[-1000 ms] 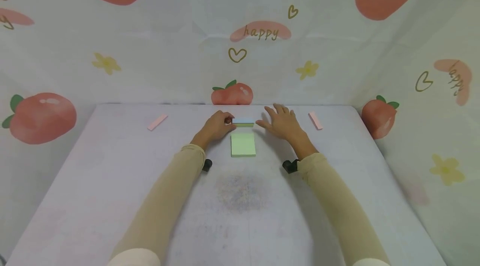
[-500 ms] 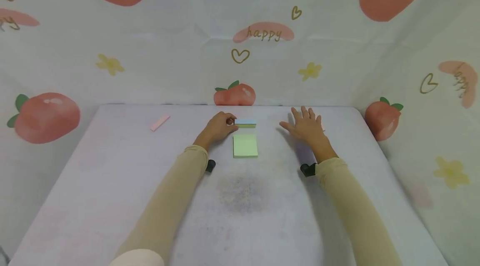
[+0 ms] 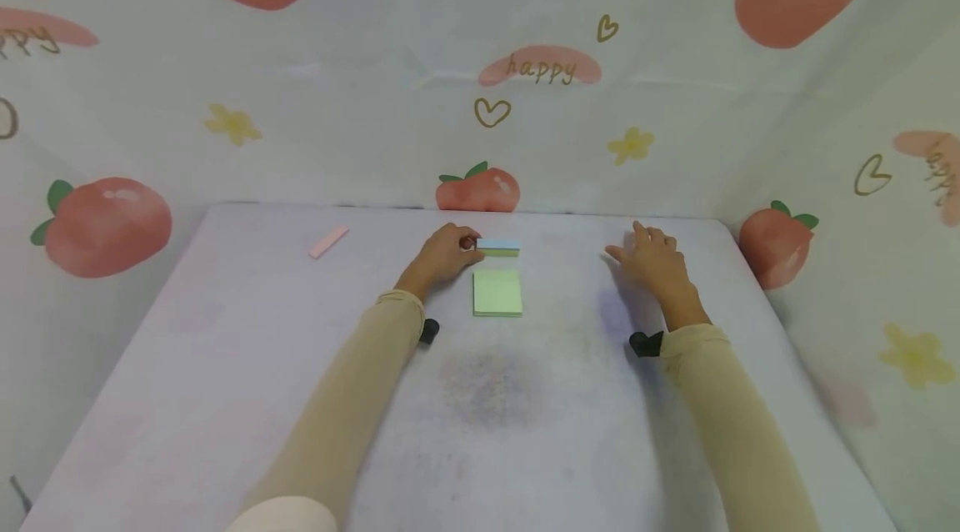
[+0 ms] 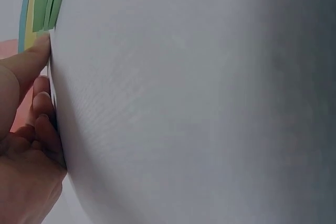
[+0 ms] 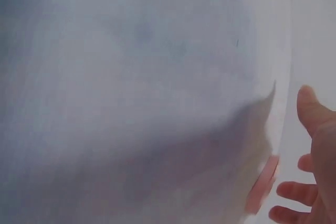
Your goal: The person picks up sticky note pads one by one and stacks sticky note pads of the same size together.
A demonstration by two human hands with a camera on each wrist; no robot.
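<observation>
In the head view my left hand [image 3: 447, 253] holds the left end of a small stack of sticky notes [image 3: 498, 247], blue on top and yellow-green below. Its thumb lies at the front side and the other fingers are curled behind. The left wrist view shows the thumb tip at the end of the yellow pad [image 4: 31, 3]. Just in front of the stack lies a green square sticky-note pad [image 3: 497, 293]. My right hand [image 3: 654, 265] is spread above the table at the right, holding nothing. Near its fingers is a pink strip [image 5: 262, 186], which it hides in the head view.
Another pink strip [image 3: 328, 242] lies at the back left of the white table [image 3: 225, 365]. Behind and to the sides hangs a patterned cloth [image 3: 360, 123] with peaches and flowers. A black wrist camera [image 3: 647, 343] sits under the right sleeve.
My right hand has moved right, away from the blue and yellow-green stack, to over the right pink strip. The left hand stays at the stack. The head view has shifted slightly.
</observation>
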